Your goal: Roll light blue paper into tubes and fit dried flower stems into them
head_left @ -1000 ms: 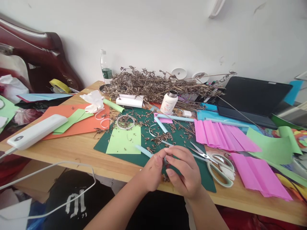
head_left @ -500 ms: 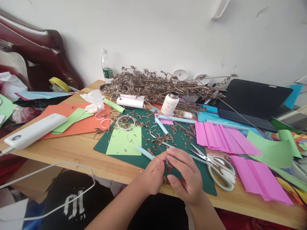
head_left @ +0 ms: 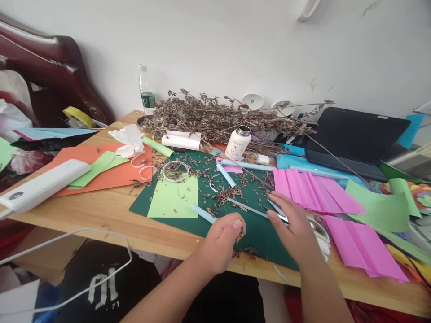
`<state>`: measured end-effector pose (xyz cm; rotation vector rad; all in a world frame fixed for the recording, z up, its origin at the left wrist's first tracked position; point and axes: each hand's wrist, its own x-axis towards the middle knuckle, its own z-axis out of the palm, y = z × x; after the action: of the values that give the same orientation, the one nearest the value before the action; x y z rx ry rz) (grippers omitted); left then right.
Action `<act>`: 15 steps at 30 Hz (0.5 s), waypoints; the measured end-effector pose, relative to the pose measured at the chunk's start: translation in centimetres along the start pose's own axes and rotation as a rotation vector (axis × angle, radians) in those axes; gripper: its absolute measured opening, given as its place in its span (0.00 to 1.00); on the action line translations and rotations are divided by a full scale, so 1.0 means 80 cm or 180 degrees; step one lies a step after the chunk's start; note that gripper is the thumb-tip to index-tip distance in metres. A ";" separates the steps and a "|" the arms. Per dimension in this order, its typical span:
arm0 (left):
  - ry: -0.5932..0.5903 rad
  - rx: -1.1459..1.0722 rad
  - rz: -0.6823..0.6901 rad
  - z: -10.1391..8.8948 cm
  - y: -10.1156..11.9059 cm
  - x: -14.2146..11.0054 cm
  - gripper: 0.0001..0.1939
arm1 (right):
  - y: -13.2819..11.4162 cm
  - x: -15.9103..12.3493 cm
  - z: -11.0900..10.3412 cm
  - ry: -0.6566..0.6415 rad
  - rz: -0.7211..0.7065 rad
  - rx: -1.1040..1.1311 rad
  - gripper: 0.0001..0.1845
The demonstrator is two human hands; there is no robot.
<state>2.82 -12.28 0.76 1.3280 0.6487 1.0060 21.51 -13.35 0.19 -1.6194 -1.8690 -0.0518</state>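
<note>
My left hand [head_left: 224, 240] is closed around dried leaves [head_left: 241, 229], a few of which poke out by the thumb. To its right, my right hand [head_left: 294, 229] is open with fingers apart, held over the scissors [head_left: 318, 229] and partly hiding them. Both hands are above the dark green cutting mat [head_left: 208, 179]. Crumbled dried leaves [head_left: 230, 194] lie in a small heap on the mat, and more [head_left: 247, 252] lie along its front edge. A light blue paper tube [head_left: 202, 213] runs under the left hand's side. A thin pale stick [head_left: 247, 207] lies between the hands.
Dried plant stems [head_left: 202, 114] pile along the wall behind a white bottle [head_left: 237, 142]. Pink crepe paper [head_left: 367, 246] and a black laptop [head_left: 360, 139] are on the right. A white power bank [head_left: 43, 185] and orange paper [head_left: 101, 179] sit on the left.
My right hand has moved away from the left hand to the right and opened. The left hand has stayed closed on the leaves, and the leaves at the mat's front edge now show.
</note>
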 end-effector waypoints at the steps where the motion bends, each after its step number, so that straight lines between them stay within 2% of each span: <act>1: 0.0022 -0.0070 -0.0034 0.001 0.001 0.001 0.17 | 0.016 -0.001 0.000 -0.0040 -0.0003 -0.0479 0.18; 4: 0.0132 -0.0209 -0.0101 0.001 0.003 0.002 0.14 | 0.048 -0.004 0.006 -0.0335 -0.0026 -0.1337 0.16; 7: 0.0203 -0.0211 -0.0076 0.000 0.005 0.002 0.12 | 0.047 -0.004 0.023 -0.0627 -0.0143 -0.1472 0.15; 12: 0.0199 -0.0213 -0.0012 0.001 0.000 0.001 0.12 | 0.030 0.015 0.047 -0.0642 -0.0080 -0.1003 0.03; 15: 0.0074 -0.0042 0.0182 0.000 -0.006 0.000 0.19 | 0.025 0.033 0.036 -0.0510 0.0245 -0.0158 0.04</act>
<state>2.95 -12.22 0.30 1.3313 0.6235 1.0716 21.96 -9.32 -1.49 -1.7737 -1.9356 0.0670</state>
